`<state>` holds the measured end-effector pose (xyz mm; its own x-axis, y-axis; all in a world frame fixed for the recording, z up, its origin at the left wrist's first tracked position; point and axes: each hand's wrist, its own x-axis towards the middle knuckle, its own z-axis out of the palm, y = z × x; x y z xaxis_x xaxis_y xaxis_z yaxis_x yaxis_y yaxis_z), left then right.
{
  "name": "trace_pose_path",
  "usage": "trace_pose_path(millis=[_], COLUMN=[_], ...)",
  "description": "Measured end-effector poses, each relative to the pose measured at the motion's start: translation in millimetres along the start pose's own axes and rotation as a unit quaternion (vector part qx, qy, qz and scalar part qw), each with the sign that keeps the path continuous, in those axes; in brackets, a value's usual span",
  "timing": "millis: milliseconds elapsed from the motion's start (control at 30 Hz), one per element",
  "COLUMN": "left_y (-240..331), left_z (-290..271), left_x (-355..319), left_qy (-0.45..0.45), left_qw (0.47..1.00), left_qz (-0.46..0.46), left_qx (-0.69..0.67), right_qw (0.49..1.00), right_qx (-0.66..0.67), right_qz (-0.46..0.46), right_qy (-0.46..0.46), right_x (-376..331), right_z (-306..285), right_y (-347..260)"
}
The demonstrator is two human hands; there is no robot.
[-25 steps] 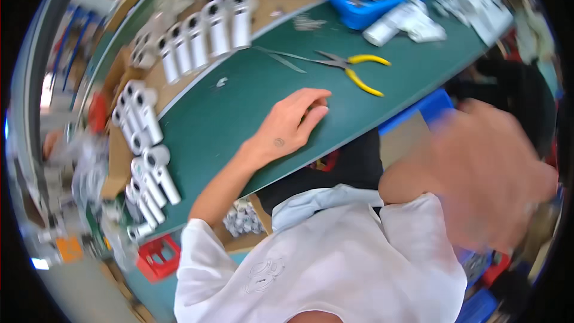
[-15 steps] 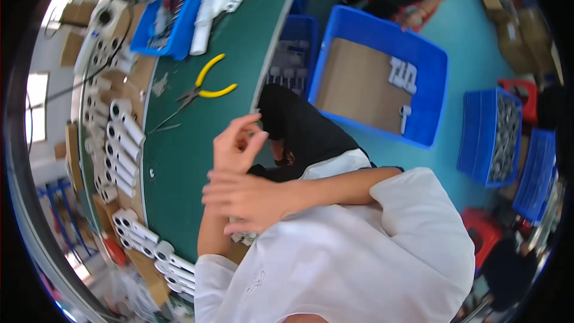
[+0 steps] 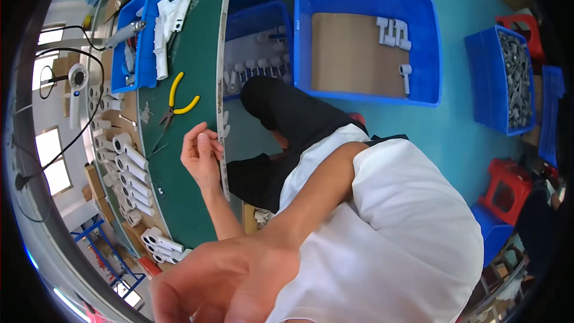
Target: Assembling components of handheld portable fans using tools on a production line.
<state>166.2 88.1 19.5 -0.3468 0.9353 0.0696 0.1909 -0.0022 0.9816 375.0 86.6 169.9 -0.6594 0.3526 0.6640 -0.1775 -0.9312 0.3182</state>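
Note:
My left hand hovers at the edge of the green worktable, fingers loosely bent and apart, with nothing visible in it. Pliers with yellow handles lie on the table just beyond that hand, apart from it. My right hand looms large and close at the lower edge, palm partly showing. Its fingers are spread and bent, slightly blurred, and their tips are cut off by the frame; I see nothing held. White tubular parts with ring-shaped ends lie in a row along the table's left side.
A large blue bin on the floor holds a few white parts on cardboard. A blue tool box and white plastic pieces sit farther up the table. At right stand a blue crate of grey parts and a red stool.
My right hand has left my left forearm and come down close to the camera. My left hand has shifted left. The view has turned, and another person's arm by the blue bin is gone.

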Motion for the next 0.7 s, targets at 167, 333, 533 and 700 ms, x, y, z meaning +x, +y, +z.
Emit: trace_pose_path(millis=[167,333,533,700], left_y=[-5.8,0.1,3.5,20.5], left_z=[4.4,-1.4,18.5,47.1], left_x=[-3.7,-5.7,-3.5,12.8], left_qy=[-0.007,0.007,-0.014,-0.189], left_qw=[1.000,0.999,0.997,0.953], left_qz=[-0.020,-0.019,-0.040,0.082], left_qx=[0.019,0.032,0.057,0.224], right_qw=[0.994,0.997,0.995,0.997], right_qx=[-0.007,0.010,-0.036,0.004], right_qz=[0.070,0.019,0.036,-0.004], right_qy=[-0.083,-0.072,-0.091,-0.074], right_x=[4.9,13.5,15.3,42.8], right_z=[-13.8,-14.0,-26.0,-26.7], right_y=[-16.0,-10.1,-28.1,-28.1])
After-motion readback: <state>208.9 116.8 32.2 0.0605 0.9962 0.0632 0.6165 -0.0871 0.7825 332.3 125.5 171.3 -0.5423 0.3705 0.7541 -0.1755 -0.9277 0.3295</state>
